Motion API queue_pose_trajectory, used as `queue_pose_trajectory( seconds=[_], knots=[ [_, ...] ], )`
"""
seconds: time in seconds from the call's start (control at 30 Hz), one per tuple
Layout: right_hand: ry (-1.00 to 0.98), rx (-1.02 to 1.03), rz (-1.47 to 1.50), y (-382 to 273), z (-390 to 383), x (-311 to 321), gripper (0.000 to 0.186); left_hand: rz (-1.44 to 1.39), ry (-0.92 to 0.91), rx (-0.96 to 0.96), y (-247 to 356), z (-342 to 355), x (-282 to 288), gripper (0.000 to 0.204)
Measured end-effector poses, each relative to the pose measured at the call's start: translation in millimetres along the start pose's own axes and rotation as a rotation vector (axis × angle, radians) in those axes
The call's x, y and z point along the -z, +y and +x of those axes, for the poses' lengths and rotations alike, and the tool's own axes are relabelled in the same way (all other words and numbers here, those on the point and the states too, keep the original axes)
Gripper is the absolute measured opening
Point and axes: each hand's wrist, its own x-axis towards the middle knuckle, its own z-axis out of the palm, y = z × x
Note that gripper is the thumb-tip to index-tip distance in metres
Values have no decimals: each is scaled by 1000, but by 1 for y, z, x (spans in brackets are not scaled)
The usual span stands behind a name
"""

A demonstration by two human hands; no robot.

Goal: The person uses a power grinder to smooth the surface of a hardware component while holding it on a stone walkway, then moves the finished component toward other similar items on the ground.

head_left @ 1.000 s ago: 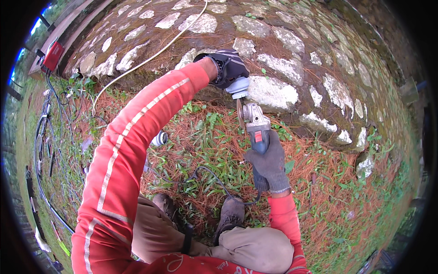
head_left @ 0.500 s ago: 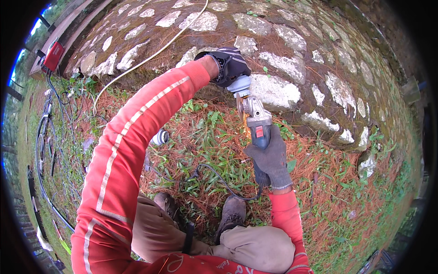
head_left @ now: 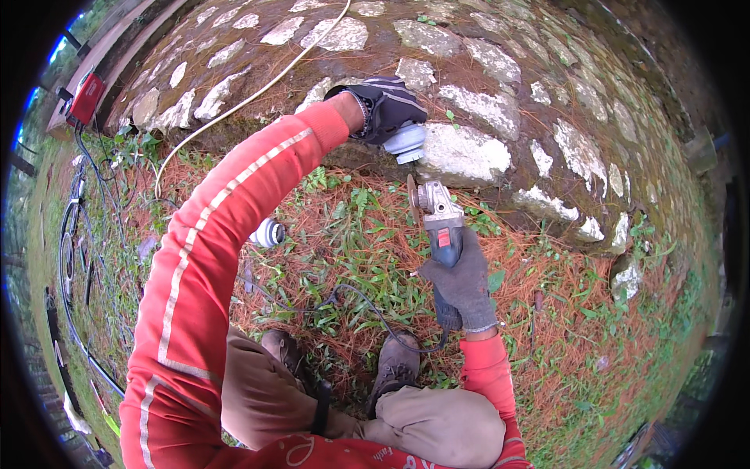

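Since the earlier frame, the grinder (head_left: 445, 238) has been drawn nearer, and its disc (head_left: 412, 198) is seen apart from the grey fitting (head_left: 405, 144). That fitting is gripped in the gloved left hand (head_left: 384, 111), beside the far stone wall (head_left: 484, 108); the grinder is held in the gloved right hand (head_left: 463, 281). Another fitting (head_left: 269, 233) is noted on the grass (head_left: 359, 262), left.

Outdoor yard, w/ mossy stone wall (head_left: 476, 109) across upper frame, grass (head_left: 367, 262) & pine needles (head_left: 570, 277) lower ctr., trees (head_left: 23, 162) at far L edge.
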Motion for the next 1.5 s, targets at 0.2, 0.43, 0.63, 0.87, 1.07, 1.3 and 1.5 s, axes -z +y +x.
queue_pose_trajectory(
  seconds=[0.2,0.43,0.63,0.87,1.07,1.3,1.5],
  knots=[
    [6,27,-20,-11,7,0,64,12,-117,59,4,12,8,33],
    [8,45,-17,-18,14,2,66,9,-120,58,6,12,9,33],
    [-10,39,-16,-23,16,3,66,10,-138,68,5,16,10,32],
    [-3,46,-38,-29,21,3,66,13,-144,72,5,14,8,32],
    [23,38,-32,-14,13,3,67,-48,-76,104,5,6,3,31],
    [27,-44,90,10,-18,6,66,-123,8,197,8,-59,3,45],
    [12,-74,176,8,-28,5,64,-277,-6,488,10,-236,-12,72]
  ],
)
